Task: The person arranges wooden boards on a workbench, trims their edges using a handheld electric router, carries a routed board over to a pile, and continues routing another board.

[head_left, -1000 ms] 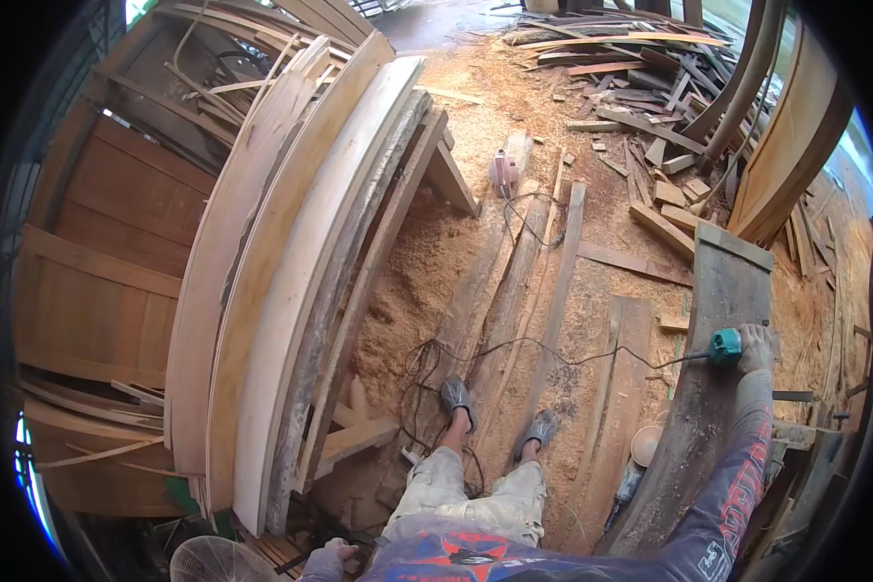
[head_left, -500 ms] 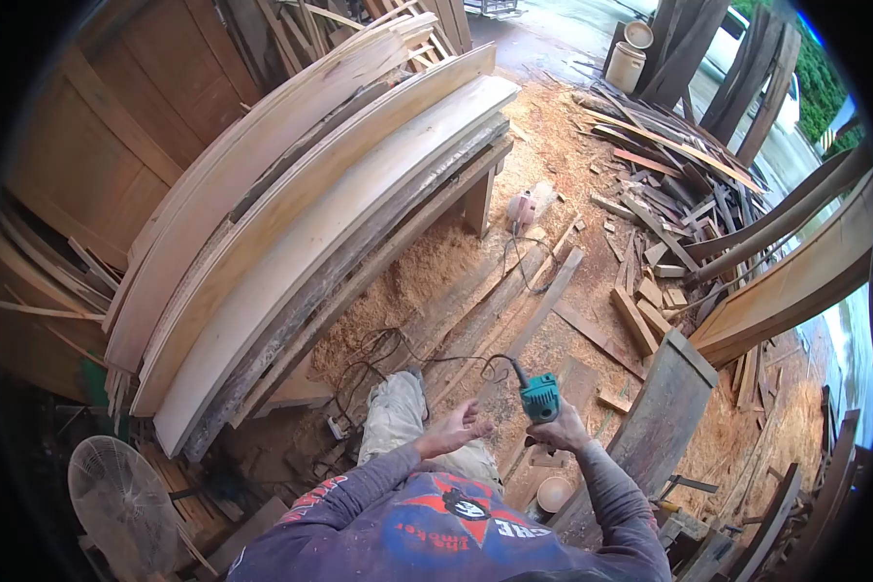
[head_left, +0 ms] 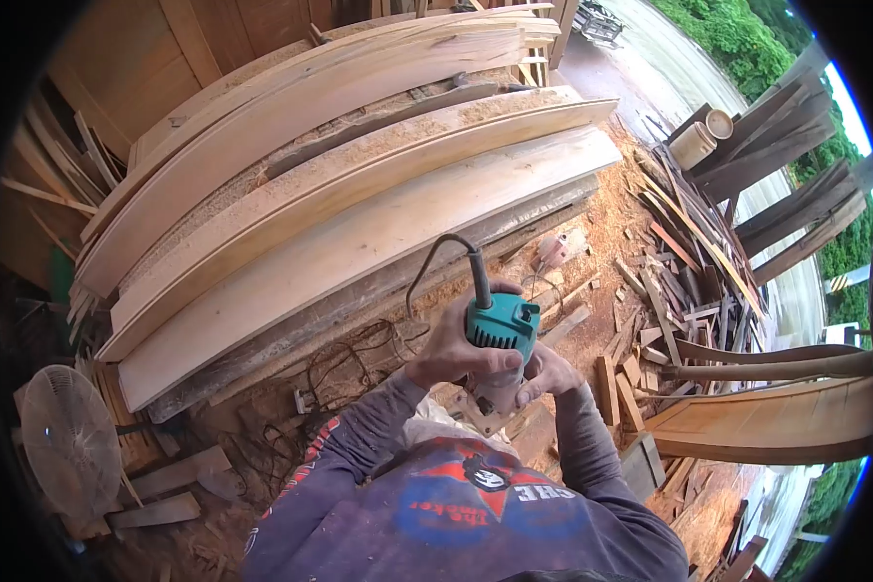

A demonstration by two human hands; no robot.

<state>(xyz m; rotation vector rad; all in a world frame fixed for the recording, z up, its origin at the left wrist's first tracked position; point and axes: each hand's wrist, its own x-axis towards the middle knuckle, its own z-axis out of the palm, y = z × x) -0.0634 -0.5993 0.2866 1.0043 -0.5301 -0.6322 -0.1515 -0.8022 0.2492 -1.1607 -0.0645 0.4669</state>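
Note:
A teal trim router (head_left: 504,320) is held up close in front of my chest, its black cord rising from the top and looping left. My left hand (head_left: 451,351) wraps round the motor body from the left, thumb across its front. Lower down on the right side, my right hand (head_left: 551,373) grips near the router's pale lower housing and flat base. Fingers behind the tool are partly hidden. Just beyond my hands lies a long pale board (head_left: 359,262) on a wooden support.
More long boards (head_left: 291,145) are stacked behind. A round fan (head_left: 71,441) stands at lower left. A pinkish power tool (head_left: 553,252) rests on the sawdust-covered ground. Scrap wood (head_left: 689,272) is piled on the right, near a curved plank (head_left: 766,422). Cords (head_left: 359,354) lie tangled below the boards.
The router has come up and left toward my chest. My left hand, empty before, has closed round it beside my right. The view has turned toward the boards.

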